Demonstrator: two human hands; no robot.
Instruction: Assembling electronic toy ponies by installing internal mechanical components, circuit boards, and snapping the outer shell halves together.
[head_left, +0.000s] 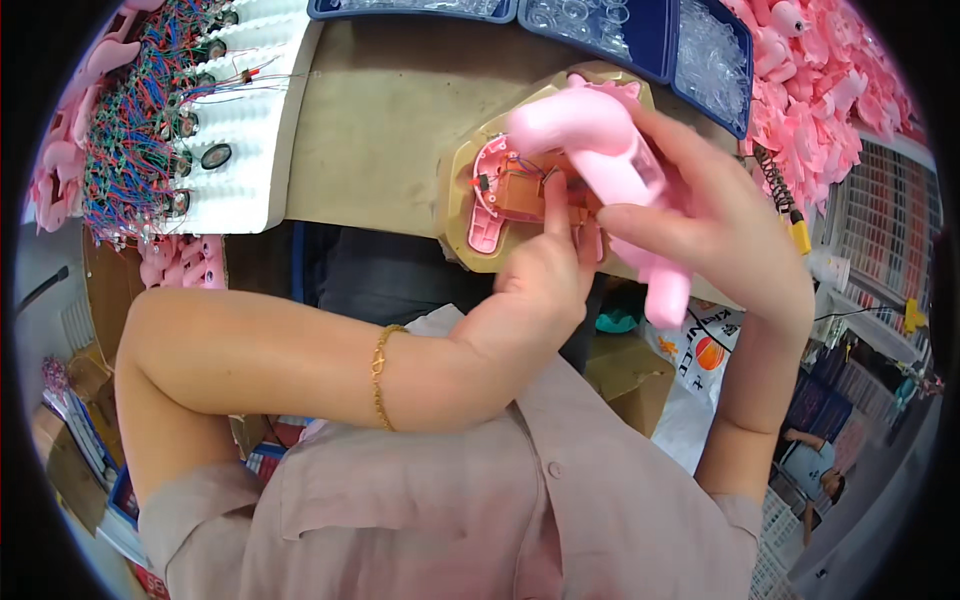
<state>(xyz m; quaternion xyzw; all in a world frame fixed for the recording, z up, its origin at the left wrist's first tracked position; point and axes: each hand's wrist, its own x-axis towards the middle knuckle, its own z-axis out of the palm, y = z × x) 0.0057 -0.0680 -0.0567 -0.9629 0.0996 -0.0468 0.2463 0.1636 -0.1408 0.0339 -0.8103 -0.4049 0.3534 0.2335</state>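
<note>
My right hand (705, 215) grips a pink plastic shell (612, 165), a curved toy-like casing, held tilted above the right side of a yellow fixture (457, 215). Seated in that fixture is a second pink shell half (487, 228), its inside facing up. Thin wires and an orange block (522, 192) lie within it. My left hand (545, 270) reaches in from the near side, its index finger stretched out and touching the wires by the orange block. Its other fingers are partly curled and seem to hold nothing. The held shell covers the fixture's right part.
Wired speakers (216, 156) and tangled wires lie on a white corrugated tray (262, 120) at left. Blue bins (640, 75) of clear parts line the back. Pink shells (815, 90) are heaped at far right, near a coiled cord (775, 180). Another person (812, 465) appears at lower right.
</note>
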